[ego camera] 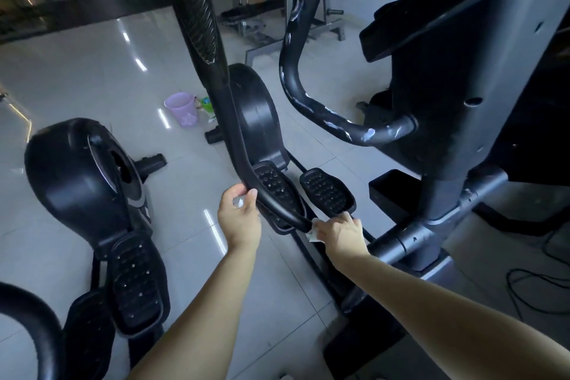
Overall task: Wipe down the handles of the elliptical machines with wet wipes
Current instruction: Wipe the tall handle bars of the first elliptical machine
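Pale glossy floor tiles spread under dark gym machines. Low on the curved black handle, the right hand pinches a white wet wipe against the bar's bottom end, while the left hand curls its fingers round the bar higher up. Wrapping the wipe fully round and sliding upward against that steadying grip would likely clean best.

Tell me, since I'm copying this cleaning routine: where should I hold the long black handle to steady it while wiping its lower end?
Probably grip the handle on its smooth curved stretch just above the bottom end, coming from its left side, as the left hand does. That leaves the end free for the right hand pressing the wipe against it.
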Tool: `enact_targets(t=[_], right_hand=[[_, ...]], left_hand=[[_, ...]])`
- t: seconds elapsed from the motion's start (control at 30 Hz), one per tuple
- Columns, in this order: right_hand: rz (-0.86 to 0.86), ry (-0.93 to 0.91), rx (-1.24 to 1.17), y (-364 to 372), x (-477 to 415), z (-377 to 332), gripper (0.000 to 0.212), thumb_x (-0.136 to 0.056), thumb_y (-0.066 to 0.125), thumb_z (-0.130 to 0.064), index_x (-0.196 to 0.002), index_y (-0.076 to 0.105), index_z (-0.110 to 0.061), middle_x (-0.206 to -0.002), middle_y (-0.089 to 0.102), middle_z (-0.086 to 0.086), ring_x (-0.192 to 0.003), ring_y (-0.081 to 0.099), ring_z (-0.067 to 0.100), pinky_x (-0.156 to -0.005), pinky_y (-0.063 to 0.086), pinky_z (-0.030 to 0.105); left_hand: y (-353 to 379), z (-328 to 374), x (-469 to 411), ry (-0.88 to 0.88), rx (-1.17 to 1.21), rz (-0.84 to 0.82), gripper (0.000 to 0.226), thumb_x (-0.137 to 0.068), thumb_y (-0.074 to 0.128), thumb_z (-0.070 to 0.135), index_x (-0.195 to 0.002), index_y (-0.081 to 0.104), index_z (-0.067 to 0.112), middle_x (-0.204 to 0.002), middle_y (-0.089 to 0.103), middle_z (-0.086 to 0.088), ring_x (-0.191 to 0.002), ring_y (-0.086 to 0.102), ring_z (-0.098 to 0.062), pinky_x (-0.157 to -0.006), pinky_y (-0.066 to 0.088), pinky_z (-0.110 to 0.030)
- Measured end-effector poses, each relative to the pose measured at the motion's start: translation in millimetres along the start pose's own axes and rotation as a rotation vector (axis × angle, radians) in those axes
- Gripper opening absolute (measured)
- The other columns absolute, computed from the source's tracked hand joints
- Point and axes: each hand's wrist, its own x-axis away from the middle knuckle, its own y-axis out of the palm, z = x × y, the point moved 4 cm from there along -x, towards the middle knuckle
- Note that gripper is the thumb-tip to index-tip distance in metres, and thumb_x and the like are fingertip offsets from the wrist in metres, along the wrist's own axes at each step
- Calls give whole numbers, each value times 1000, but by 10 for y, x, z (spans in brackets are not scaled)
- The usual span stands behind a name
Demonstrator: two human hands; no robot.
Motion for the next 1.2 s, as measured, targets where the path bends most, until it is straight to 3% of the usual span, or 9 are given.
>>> enact_targets(t=[0.27, 0.4, 0.5, 0.6, 0.7, 0.77, 0.9, 1.07, 1.2], right_hand=[[-177, 5, 177, -32, 219, 469, 45, -88, 60, 2, -122, 57, -28, -89, 53, -8, -120, 51, 23, -97, 36, 36], [4, -85, 50, -92, 29, 106, 29, -71, 87, -15, -83, 66, -30, -57, 40, -8, -85, 60, 23, -68, 36, 31], [134, -147, -3, -14, -263, -241, 36, -48, 99, -14, -67, 71, -25, -46, 53, -8, -61, 51, 21, -53, 38, 25], [170, -233, -218, -256, -454, -634, 18, -73, 79, -2, -70, 68, -16, -61, 62, 1, -67, 45, 26, -59, 40, 29], [211, -254, -516, -651, -545, -923, 48, -91, 53, 1, -57, 33, -26, -60, 46, -9, -71, 41, 26, -73, 46, 37], [272, -271, -679, -906, -560, -1059, 52, -84, 53, 9, -55, 28, -26, -53, 40, -13, -61, 40, 17, -64, 42, 32], [166, -191, -1021, -1192, -486, -1129, 26, -97, 61, -7, -81, 78, -18, -63, 64, -18, -60, 55, -1, -61, 41, 10], [241, -60, -1205, -1269, -240, -1102, 11, -96, 72, -26, -90, 78, -20, -83, 78, -4, -82, 72, 9, -79, 56, 20], [50, 22, -1130, -852, -63, -1178, 32, -90, 78, -42, -88, 65, -13, -79, 75, 6, -78, 72, 26, -77, 60, 38]], left_hand=[[-19, -12, -19, 16, -30, 2, 13, -95, 71, 18, -108, 68, 20, -101, 69, 10, -65, 60, -20, -51, 50, -17], [-57, 76, -22, 24, -57, -33, 12, -95, 72, 14, -106, 68, 16, -95, 68, 9, -61, 57, -18, -49, 47, -13], [-116, 133, -96, 32, -114, -69, 10, -92, 74, 15, -101, 70, 17, -91, 68, 8, -60, 58, -17, -49, 47, -15], [-180, 213, -177, 43, -175, -92, 7, -91, 75, 16, -97, 72, 17, -85, 70, 8, -54, 57, -11, -49, 47, -13], [-209, 257, -261, 65, -210, -125, 3, -90, 76, 16, -92, 74, 18, -85, 72, 7, -50, 54, -9, -49, 46, -16], [-217, 258, -306, 57, -196, -150, 7, -89, 75, 14, -87, 74, 20, -79, 70, 10, -50, 53, -10, -51, 46, -20], [-254, 268, -340, 26, -146, -199, 4, -90, 74, 15, -88, 76, 17, -75, 70, 10, -53, 54, -13, -53, 46, -20], [-514, 313, -233, -5, -123, -245, 6, -95, 71, 22, -96, 76, 20, -75, 72, 8, -54, 57, -14, -51, 45, -20], [-779, 250, 52, -41, -149, -422, 18, -102, 62, 29, -97, 76, 18, -93, 77, -1, -57, 57, -20, -62, 50, -31]])
